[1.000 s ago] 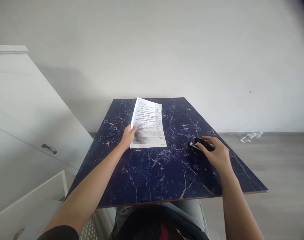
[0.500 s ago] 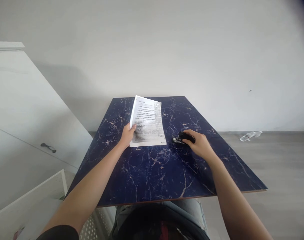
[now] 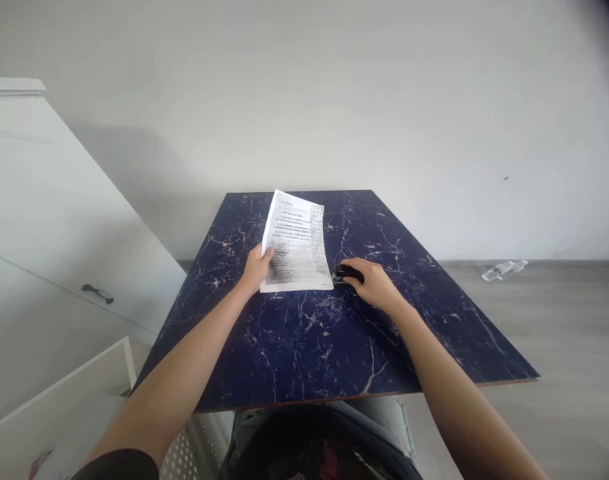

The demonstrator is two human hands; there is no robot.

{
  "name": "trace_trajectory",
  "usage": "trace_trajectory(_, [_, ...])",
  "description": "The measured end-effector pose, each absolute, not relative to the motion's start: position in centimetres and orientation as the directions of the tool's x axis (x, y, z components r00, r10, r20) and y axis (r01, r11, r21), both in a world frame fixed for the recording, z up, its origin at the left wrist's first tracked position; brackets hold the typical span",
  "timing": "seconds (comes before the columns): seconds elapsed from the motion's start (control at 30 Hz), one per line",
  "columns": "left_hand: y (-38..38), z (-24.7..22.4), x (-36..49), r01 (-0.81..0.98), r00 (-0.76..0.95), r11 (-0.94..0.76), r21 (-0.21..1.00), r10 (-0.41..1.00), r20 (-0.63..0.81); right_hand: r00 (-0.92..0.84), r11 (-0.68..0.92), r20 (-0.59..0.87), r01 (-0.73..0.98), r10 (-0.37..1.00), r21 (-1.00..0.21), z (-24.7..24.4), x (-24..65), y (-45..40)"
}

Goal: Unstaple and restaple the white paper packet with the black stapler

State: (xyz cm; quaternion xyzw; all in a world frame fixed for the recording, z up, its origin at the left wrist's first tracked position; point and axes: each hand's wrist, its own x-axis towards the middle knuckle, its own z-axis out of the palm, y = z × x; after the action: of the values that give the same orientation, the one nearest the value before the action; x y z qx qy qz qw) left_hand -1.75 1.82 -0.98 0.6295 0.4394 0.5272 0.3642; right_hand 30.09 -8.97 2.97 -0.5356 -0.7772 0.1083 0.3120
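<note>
A printed sheaf of paper (image 3: pixel 297 247) is held over the table by its left edge, tilted up toward me. My left hand (image 3: pixel 257 268) is closed on that edge, thumb on the printed face. In my right hand (image 3: pixel 374 283) is a black stapler (image 3: pixel 348 272), gripped from above with fingers and thumb. The stapler's front end meets the lower right edge of the paper; whether the paper lies between its jaws I cannot tell. Both sit above the dark blue marble-patterned table (image 3: pixel 314 353).
A white cabinet (image 3: pixel 49 220) with a dark handle stands at the left. Below it is a white-framed panel (image 3: pixel 59 393). A clear plastic bottle (image 3: pixel 504 270) lies on the grey floor to the right, by the wall.
My right hand has moved left with the stapler, bringing its front end to the paper's right edge. The left hand and paper have hardly moved.
</note>
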Motion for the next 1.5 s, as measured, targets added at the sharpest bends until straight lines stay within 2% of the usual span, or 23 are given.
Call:
trace_trajectory(0.13, [1.9,-1.2,-1.7,0.169,0.067,-0.346,0.923,0.938,0.340,-0.228,0.409,0.383,0.761,0.895,-0.504,3.6,29.8,-9.1])
trace_trajectory(0.23, [2.0,-1.3,-1.6,0.178,0.081,-0.349,0.920,0.937,0.340,-0.157,0.394,0.444,0.760,0.882,-0.516,4.5,29.4,-8.7])
trace_trajectory(0.33, [1.9,-1.3,-1.5,0.193,0.092,-0.346,0.918,0.938,0.334,-0.089,0.339,0.471,0.810,0.877,-0.478,5.6,28.7,-7.7])
trace_trajectory(0.5, [2.1,-1.3,-1.5,0.226,0.107,-0.340,0.913,0.940,0.324,-0.027,0.168,0.362,0.916,0.932,-0.364,7.0,26.4,-5.0])
trace_trajectory(0.7, [2.1,-1.3,-1.5,0.225,0.126,-0.350,0.909,0.936,0.329,0.080,0.009,0.230,0.932,0.970,-0.361,5.7,24.9,-2.6])
trace_trajectory(0.93, [1.7,-0.9,-1.4,0.247,0.129,-0.370,0.896,0.929,0.347,0.105,0.021,0.289,0.915,0.951,-0.402,4.3,25.0,-2.8])
trace_trajectory(1.27, [1.7,-0.9,-1.1,0.252,0.141,-0.380,0.890,0.924,0.355,0.090,0.004,0.216,0.918,0.972,-0.397,4.4,24.5,-2.8])
trace_trajectory(1.5, [1.6,-0.8,-1.1,0.249,0.133,-0.373,0.894,0.927,0.351,0.078,-0.012,0.175,0.936,0.981,-0.351,4.4,24.2,-3.0])
